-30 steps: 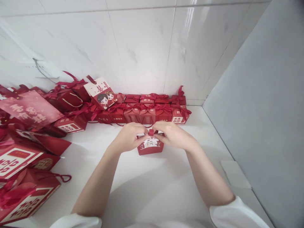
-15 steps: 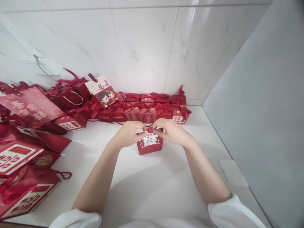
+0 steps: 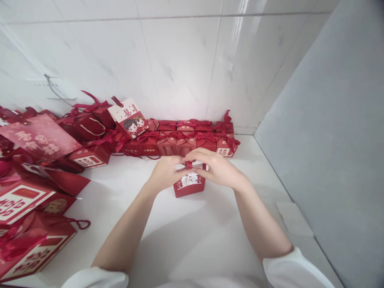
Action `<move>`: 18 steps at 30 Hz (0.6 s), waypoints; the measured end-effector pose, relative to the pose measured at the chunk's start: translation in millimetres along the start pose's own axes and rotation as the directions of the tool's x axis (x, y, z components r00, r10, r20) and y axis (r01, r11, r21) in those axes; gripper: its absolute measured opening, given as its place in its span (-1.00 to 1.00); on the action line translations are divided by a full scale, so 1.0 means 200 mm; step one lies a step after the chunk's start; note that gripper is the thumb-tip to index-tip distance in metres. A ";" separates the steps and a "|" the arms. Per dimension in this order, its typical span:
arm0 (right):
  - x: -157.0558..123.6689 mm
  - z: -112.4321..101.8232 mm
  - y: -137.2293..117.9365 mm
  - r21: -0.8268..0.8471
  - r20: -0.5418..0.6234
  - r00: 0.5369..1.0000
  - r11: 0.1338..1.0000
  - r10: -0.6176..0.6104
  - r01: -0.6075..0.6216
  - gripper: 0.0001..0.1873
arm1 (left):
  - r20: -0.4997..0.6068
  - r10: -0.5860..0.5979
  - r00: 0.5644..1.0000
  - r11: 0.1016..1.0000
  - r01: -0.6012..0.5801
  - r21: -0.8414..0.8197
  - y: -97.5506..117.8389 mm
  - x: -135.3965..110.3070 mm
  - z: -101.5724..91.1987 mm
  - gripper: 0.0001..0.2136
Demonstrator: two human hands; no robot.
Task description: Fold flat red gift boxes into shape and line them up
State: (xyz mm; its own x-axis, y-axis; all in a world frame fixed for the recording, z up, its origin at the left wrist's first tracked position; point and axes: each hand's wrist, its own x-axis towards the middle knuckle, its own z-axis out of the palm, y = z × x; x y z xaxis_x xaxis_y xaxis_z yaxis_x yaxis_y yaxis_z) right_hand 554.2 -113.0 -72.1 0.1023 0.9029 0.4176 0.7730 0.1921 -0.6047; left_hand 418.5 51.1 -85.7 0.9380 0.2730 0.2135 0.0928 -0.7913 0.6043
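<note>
A small red gift box (image 3: 189, 185) with a white picture label stands on the white counter (image 3: 186, 236) in front of me. My left hand (image 3: 167, 171) and my right hand (image 3: 215, 166) meet over its top, fingers curled and pinched on the red ribbon (image 3: 189, 164) there. Both hands hide most of the box's lid.
A row of small red ribboned boxes (image 3: 186, 141) lines the tiled wall behind. Larger red gift bags and boxes (image 3: 33, 192) are heaped at the left, with a cartoon-couple tag (image 3: 129, 118) sticking up. A grey panel (image 3: 330, 140) walls off the right side.
My hands have drawn closer together over the box top, and the right hand's fingers now reach further over the ribbon. The box has stayed in place.
</note>
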 end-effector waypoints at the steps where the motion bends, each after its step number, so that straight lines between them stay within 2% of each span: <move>1: 0.00 0.00 0.00 -0.018 -0.003 1.000 1.000 0.003 -0.003 -0.66 | 0.004 0.008 1.000 1.000 -0.008 -0.013 0.01 0.00 0.02 -0.80; 5: 0.00 -0.01 -0.01 -0.061 -0.034 0.997 0.995 0.076 -0.078 -0.78 | 0.039 0.056 0.998 0.998 -0.054 -0.045 0.01 0.00 0.03 -0.75; 9: 0.00 -0.01 -0.01 0.035 -0.036 0.983 0.983 0.180 -0.179 -0.73 | 0.041 -0.080 0.996 0.990 0.084 -0.109 0.00 0.01 0.04 -0.67; 13: 0.01 0.02 -0.01 0.102 -0.037 0.973 0.970 0.226 -0.222 -0.63 | 0.053 -0.143 0.988 0.969 0.151 -0.196 -0.01 0.02 0.06 -0.74; 18: 0.04 0.07 0.03 0.197 -0.141 0.950 0.948 0.280 -0.250 -0.88 | 0.031 -0.159 0.987 0.967 0.162 -0.197 0.00 0.01 0.08 -0.67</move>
State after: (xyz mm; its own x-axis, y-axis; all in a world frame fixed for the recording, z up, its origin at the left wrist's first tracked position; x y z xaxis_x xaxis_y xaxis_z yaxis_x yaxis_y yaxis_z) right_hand 550.2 -99.9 -82.0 0.4021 0.8568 0.3229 0.5835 0.0320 -0.8115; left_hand 426.0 42.6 -96.3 0.9213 0.3780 0.0906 0.1757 -0.6129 0.7704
